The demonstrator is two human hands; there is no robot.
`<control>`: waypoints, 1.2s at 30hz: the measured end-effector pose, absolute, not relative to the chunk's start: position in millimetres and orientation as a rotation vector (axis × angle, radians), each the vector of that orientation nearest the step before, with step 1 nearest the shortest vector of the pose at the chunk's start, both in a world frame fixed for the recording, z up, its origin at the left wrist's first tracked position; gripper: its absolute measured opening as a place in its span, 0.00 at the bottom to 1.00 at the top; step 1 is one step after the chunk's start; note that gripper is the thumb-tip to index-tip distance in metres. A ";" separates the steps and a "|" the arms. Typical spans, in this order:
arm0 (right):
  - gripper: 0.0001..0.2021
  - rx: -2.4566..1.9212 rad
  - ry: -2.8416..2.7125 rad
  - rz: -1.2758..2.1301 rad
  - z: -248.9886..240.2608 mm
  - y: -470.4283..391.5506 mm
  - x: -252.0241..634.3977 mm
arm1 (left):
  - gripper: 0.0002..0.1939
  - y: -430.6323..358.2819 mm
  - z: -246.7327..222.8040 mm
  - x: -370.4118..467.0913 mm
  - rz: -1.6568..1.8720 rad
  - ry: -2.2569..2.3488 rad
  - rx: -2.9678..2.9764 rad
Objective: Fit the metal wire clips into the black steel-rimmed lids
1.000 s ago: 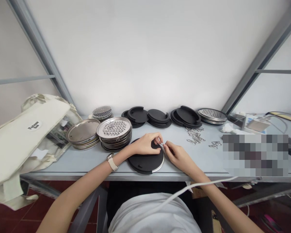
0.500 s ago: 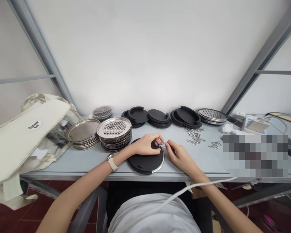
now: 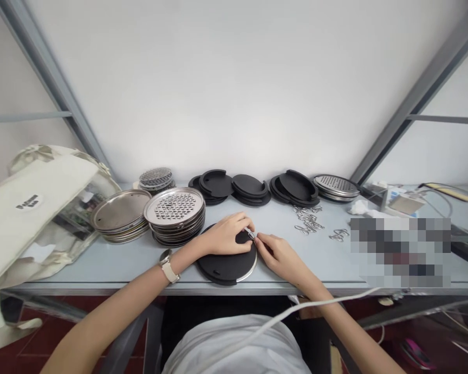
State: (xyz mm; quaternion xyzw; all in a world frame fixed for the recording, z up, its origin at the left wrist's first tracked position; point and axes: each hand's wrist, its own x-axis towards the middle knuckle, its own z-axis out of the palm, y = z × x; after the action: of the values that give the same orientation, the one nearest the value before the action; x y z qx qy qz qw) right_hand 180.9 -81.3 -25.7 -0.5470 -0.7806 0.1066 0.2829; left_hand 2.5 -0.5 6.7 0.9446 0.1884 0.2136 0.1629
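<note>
A black round disc (image 3: 226,267) with a silver rim showing at its right lies flat near the table's front edge. Over its upper part rests my left hand (image 3: 228,236), its fingers closed round a small metal clip (image 3: 250,234) at the disc's upper right edge. From the right, my right hand (image 3: 283,257) pinches at the same clip, thumb and forefinger together. The fingertips of both hands nearly meet there and hide part of the clip. Small wire clips (image 3: 309,219) lie in a loose pile beyond my right hand.
Stacks of metal discs (image 3: 120,210) and grater discs (image 3: 175,208) stand at the left, beside a cream bag (image 3: 42,208). Black discs (image 3: 249,187) line the back, with more graters (image 3: 335,184) farther right. A white cable (image 3: 296,307) crosses in front of my right forearm.
The whole view has shifted a little. My hands have come closer together, and the metal clip now shows upright between my fingers at the disc's edge.
</note>
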 end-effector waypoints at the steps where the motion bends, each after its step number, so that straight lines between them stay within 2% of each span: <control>1: 0.16 -1.475 -2.091 0.287 -25.5 -81.6 181.0 | 0.11 -1.2 6.6 1.9 0.612 0.556 2.739; 3: 0.15 -1.484 -2.091 0.293 -25.0 -82.2 181.2 | 0.10 -2.6 6.6 1.0 0.605 0.573 2.795; 6: 0.15 -1.503 -2.092 0.297 -24.6 -82.8 181.7 | 0.14 -4.0 7.2 0.1 0.564 0.667 2.737; 25: 0.11 -1.576 -1.981 0.441 -34.7 -77.9 176.0 | 0.06 -3.2 10.8 -0.1 0.327 0.788 2.743; 36: 0.06 -1.598 -1.965 0.291 -37.4 -78.9 173.6 | 0.08 -4.7 11.3 4.1 0.324 0.801 2.719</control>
State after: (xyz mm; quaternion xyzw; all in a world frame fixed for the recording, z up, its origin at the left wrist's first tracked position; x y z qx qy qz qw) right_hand 173.6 -78.9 -37.4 -0.5995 -0.7372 0.1093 0.2921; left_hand 4.1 -4.7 11.3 0.9431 0.2780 0.1124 0.1438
